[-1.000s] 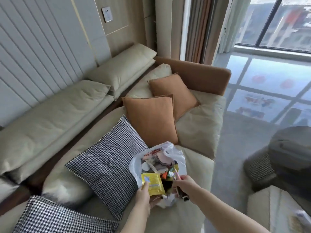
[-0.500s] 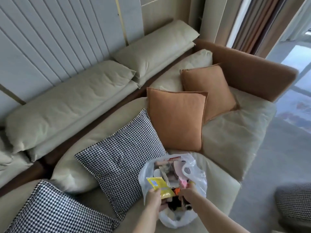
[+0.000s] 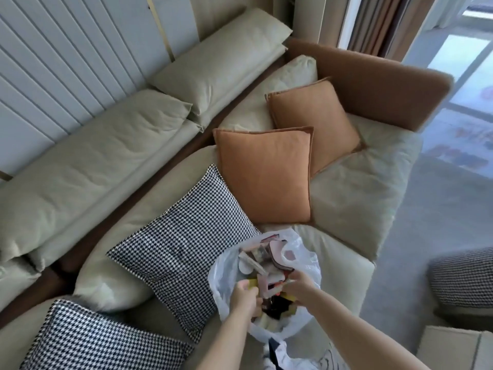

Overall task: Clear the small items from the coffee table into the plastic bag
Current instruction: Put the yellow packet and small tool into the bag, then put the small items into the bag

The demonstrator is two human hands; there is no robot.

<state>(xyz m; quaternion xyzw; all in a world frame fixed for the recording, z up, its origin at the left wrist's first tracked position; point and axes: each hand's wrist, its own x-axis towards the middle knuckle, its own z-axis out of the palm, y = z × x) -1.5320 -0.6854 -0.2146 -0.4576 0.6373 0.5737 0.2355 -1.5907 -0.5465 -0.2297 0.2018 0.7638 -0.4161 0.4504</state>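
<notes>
A thin white plastic bag (image 3: 304, 252) sits open on the sofa seat, stuffed with several small items (image 3: 262, 259) such as packets and wrappers. My left hand (image 3: 244, 299) is at the bag's near left rim, fingers curled round a yellow packet (image 3: 252, 283) of which only a corner shows. My right hand (image 3: 300, 287) reaches into the bag mouth from the right, over dark and orange items. Its fingers are blurred, so whether they hold anything is unclear.
The bag rests on a beige sofa (image 3: 354, 198) next to a houndstooth cushion (image 3: 181, 252) and two orange cushions (image 3: 266, 180). Another houndstooth cushion (image 3: 101, 340) lies near left. A houndstooth stool (image 3: 464, 279) and a pale table corner (image 3: 453, 348) stand at right.
The view dropped and came nearer the bag. My left hand pushed the yellow packet down into the bag, and my right hand moved further inside; the dark item it held is no longer distinct.
</notes>
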